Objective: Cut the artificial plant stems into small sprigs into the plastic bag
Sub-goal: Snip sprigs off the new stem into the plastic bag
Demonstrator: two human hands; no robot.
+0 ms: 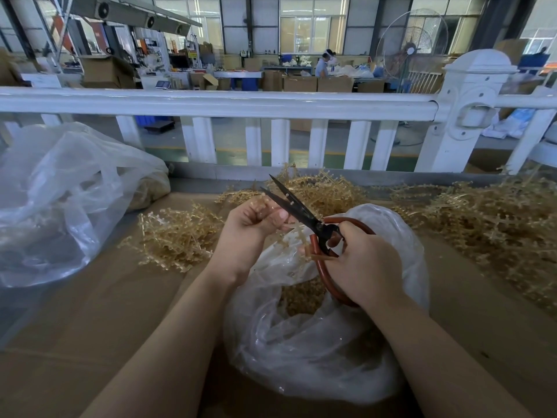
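Note:
My left hand (256, 224) pinches a tan plastic plant stem (297, 233) above the mouth of a clear plastic bag (316, 351). My right hand (364, 263) grips red-handled scissors (301, 208) whose black blades stand apart, pointing up and left just beside the left fingers. The stem hangs down between the hands over the bag. Cut tan sprigs (301, 297) lie inside the bag.
Loose tan stems are heaped at the left (177, 236), behind the hands (325, 188) and thickly at the right (488, 224) on the brown cardboard table (105, 312). A second large clear bag (60, 200) lies at the left. A white railing (229, 101) runs along the far edge.

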